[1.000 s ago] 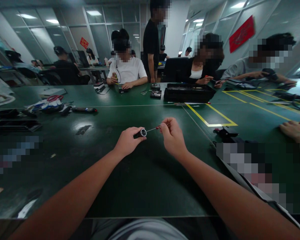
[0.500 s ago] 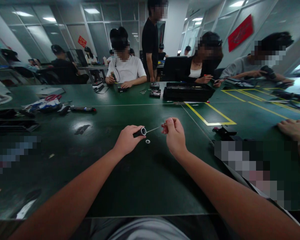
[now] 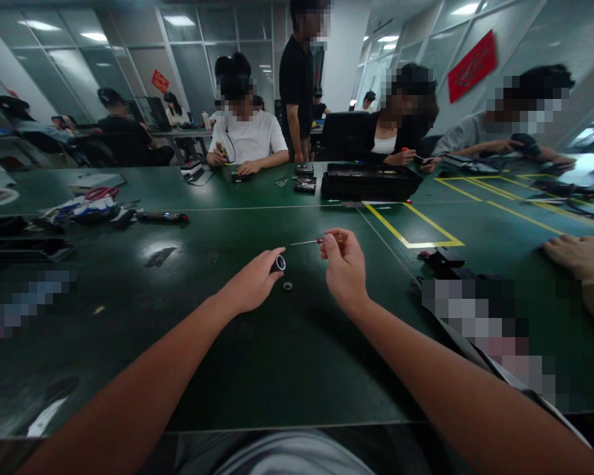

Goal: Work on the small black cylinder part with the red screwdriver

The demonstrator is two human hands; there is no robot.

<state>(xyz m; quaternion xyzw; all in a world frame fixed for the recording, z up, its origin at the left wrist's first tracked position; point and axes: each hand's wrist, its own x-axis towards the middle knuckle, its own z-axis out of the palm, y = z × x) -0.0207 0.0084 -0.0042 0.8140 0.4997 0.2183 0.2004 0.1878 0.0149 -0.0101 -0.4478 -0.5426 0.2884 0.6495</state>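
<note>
My left hand point(image 3: 252, 280) is closed around a short black cylinder point(image 3: 279, 264) with a silver ring at its open end, which faces right and toward me. Its far part is hidden by my fingers. My right hand point(image 3: 345, 270) grips a screwdriver point(image 3: 313, 242) by its reddish handle. The thin shaft points left, with its tip just above and right of the cylinder, apart from it. Below the cylinder, a small round dark part point(image 3: 288, 286) lies on the green tabletop point(image 3: 277, 369).
Left stand a black tray point(image 3: 27, 249), a dark pen-like tool point(image 3: 162, 217) and a pile with red-handled scissors point(image 3: 101, 192). A long black housing point(image 3: 371, 182) sits far off. Right, dark parts point(image 3: 445, 259) lie near another person's hand point(image 3: 574, 256). Several people sit opposite.
The screwdriver tip has pulled away from the cylinder's mouth, and the shaft is now nearly level. My left hand has moved slightly left and lower with the cylinder.
</note>
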